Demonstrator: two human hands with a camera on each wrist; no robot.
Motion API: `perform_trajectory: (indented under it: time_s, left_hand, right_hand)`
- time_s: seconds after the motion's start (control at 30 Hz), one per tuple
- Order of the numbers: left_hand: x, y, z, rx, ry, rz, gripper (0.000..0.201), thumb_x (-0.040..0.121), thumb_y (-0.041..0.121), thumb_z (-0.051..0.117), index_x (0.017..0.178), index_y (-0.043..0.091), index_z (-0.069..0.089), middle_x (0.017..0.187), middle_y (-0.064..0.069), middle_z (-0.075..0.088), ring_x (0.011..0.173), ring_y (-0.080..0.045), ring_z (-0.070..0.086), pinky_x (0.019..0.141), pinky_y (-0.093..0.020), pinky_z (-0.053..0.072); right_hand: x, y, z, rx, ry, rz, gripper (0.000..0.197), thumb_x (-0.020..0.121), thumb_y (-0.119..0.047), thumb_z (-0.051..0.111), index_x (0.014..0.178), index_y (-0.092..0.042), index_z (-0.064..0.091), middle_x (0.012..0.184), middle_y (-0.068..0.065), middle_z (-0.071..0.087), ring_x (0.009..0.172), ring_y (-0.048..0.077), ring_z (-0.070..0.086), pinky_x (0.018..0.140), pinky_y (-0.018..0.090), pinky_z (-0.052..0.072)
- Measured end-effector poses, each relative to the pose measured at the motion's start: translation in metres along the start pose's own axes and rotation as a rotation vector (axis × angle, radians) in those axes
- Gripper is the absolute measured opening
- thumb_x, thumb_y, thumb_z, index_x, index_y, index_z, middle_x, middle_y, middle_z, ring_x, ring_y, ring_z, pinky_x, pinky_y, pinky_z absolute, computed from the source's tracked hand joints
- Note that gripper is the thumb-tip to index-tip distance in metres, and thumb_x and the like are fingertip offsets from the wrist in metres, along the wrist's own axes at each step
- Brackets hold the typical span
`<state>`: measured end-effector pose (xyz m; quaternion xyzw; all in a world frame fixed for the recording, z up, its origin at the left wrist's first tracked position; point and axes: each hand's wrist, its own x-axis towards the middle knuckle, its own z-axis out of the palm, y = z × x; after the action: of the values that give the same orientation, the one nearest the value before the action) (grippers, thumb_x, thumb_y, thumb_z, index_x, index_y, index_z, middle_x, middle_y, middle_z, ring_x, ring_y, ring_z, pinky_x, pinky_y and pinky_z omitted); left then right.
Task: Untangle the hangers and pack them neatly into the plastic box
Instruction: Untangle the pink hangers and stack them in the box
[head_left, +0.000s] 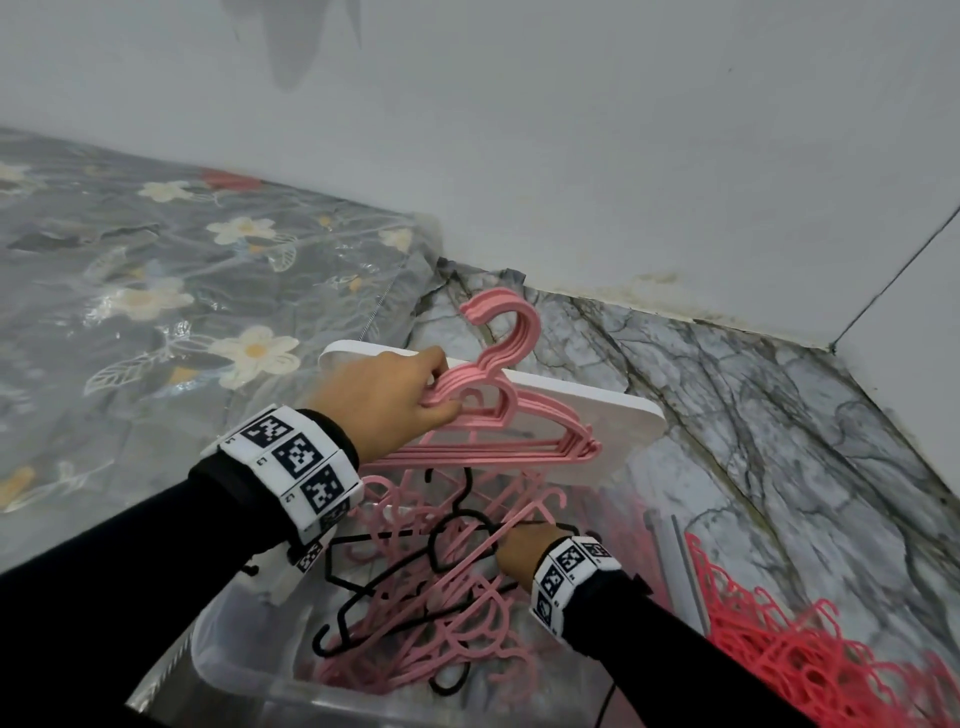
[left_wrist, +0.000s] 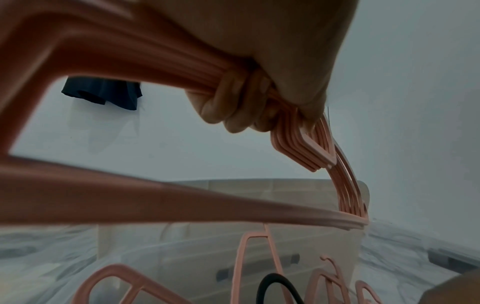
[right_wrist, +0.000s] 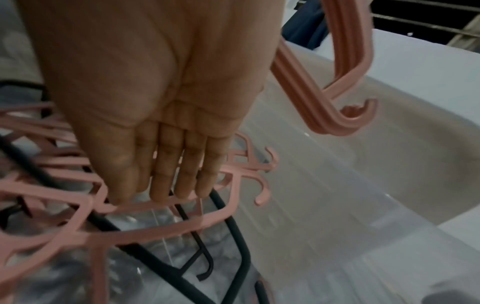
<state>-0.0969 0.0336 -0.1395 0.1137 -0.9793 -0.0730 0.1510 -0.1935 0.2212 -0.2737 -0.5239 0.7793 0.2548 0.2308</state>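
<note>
My left hand (head_left: 441, 400) grips a neat stack of several pink hangers (head_left: 519, 436) near their necks, hooks up, above the far end of the clear plastic box (head_left: 234, 670). In the left wrist view my fingers (left_wrist: 233, 115) curl round the stack (left_wrist: 116, 61). A tangle of pink hangers (head_left: 441, 613) and black hangers (head_left: 358, 603) lies in the box. My right hand (head_left: 511, 551) reaches down into it. Its straight fingertips (right_wrist: 166, 191) touch the bar of a pink hanger (right_wrist: 145, 207) lying over a black hanger (right_wrist: 233, 232).
A white lid (head_left: 628, 421) stands behind the box. A heap of red hangers (head_left: 810, 654) lies on the marble floor to the right. A flowered plastic-covered mattress (head_left: 156, 291) is at the left, and the white wall (head_left: 571, 156) is close behind.
</note>
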Motion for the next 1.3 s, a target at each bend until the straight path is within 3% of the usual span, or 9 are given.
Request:
perform_trajectory:
  time_s: [0.13,0.3,0.5,0.6,0.7,0.8,0.97,1.13,1.3]
  left_hand:
    - [0.000,0.000,0.001,-0.005,-0.009,-0.009,0.036,0.087,0.059,0.046,0.098,0.025,0.047,0.074,0.007,0.061,0.065,-0.016,0.054,0.068,-0.039,0.051]
    - [0.001,-0.001,0.002,-0.039,0.006,0.002,0.035,0.086,0.057,0.048,0.098,0.024,0.049,0.071,0.009,0.058,0.062,-0.014,0.050,0.065,-0.035,0.049]
    - [0.001,-0.001,0.003,-0.013,-0.012,-0.002,0.035,0.086,0.058,0.048,0.098,0.024,0.048,0.065,0.013,0.046,0.061,-0.013,0.047,0.065,-0.036,0.049]
    - [0.001,0.000,0.002,-0.005,-0.005,0.006,0.036,0.086,0.058,0.047,0.098,0.025,0.049,0.066,0.014,0.046,0.063,-0.014,0.048,0.067,-0.036,0.050]
    - [0.001,0.001,0.001,-0.004,0.008,0.009,0.037,0.085,0.059,0.047,0.099,0.025,0.050,0.071,0.013,0.049,0.066,-0.014,0.048,0.069,-0.037,0.050]
    - [0.001,0.000,-0.001,-0.002,-0.006,0.005,0.036,0.085,0.060,0.046,0.097,0.025,0.048,0.074,0.010,0.055,0.069,-0.017,0.051,0.071,-0.038,0.050]
    - [0.003,0.002,-0.007,-0.077,-0.030,-0.033,0.038,0.083,0.056,0.042,0.095,0.020,0.051,0.076,0.000,0.062,0.072,-0.025,0.058,0.070,-0.040,0.051]
    - [0.003,0.000,-0.012,-0.083,0.013,-0.063,0.030,0.085,0.054,0.045,0.091,0.024,0.050,0.071,0.002,0.061,0.067,-0.024,0.058,0.062,-0.034,0.047]
    - [0.005,-0.011,-0.018,-0.052,0.066,-0.096,0.028,0.087,0.059,0.050,0.090,0.031,0.042,0.070,0.008,0.056,0.063,-0.018,0.052,0.048,-0.026,0.030]
  right_hand:
    - [0.018,0.002,0.025,0.039,-0.006,0.069,0.036,0.097,-0.009,0.038,0.131,-0.001,0.049,0.135,0.019,0.051,0.123,0.038,0.049,0.095,0.047,0.041]
    - [0.033,0.002,0.053,-0.118,-0.080,0.085,0.044,0.099,-0.015,0.031,0.140,0.000,0.035,0.134,0.023,0.051,0.126,0.040,0.045,0.104,0.057,0.029]
    - [0.037,0.001,0.053,-0.064,0.134,0.004,0.028,0.095,-0.023,0.039,0.108,-0.012,0.061,0.108,0.012,0.066,0.101,0.035,0.059,0.092,0.054,0.045]
    - [0.029,0.000,0.046,-0.072,0.080,-0.017,0.021,0.092,-0.017,0.046,0.101,-0.009,0.062,0.100,0.012,0.068,0.090,0.035,0.063,0.085,0.049,0.051]
    - [0.011,-0.001,0.033,-0.017,0.061,-0.024,0.017,0.087,-0.013,0.051,0.097,-0.009,0.063,0.099,0.013,0.067,0.089,0.035,0.064,0.084,0.051,0.051]
    - [-0.015,-0.006,0.002,0.018,0.103,-0.089,0.021,0.086,-0.004,0.051,0.102,-0.001,0.065,0.103,0.021,0.066,0.094,0.038,0.063,0.081,0.042,0.051]
    - [-0.054,-0.008,-0.050,-0.095,0.153,-0.173,0.020,0.088,0.001,0.048,0.099,0.006,0.064,0.103,0.027,0.064,0.094,0.041,0.061,0.068,0.039,0.037]
    - [-0.081,0.001,-0.070,-0.287,0.362,-0.206,0.020,0.089,-0.003,0.051,0.103,-0.004,0.065,0.105,0.011,0.064,0.100,0.031,0.058,0.083,0.041,0.044]
    - [-0.105,0.014,-0.078,-0.266,0.782,-0.264,0.020,0.062,-0.009,0.080,0.075,-0.018,0.068,0.072,-0.003,0.063,0.066,0.018,0.063,0.066,0.023,0.048]
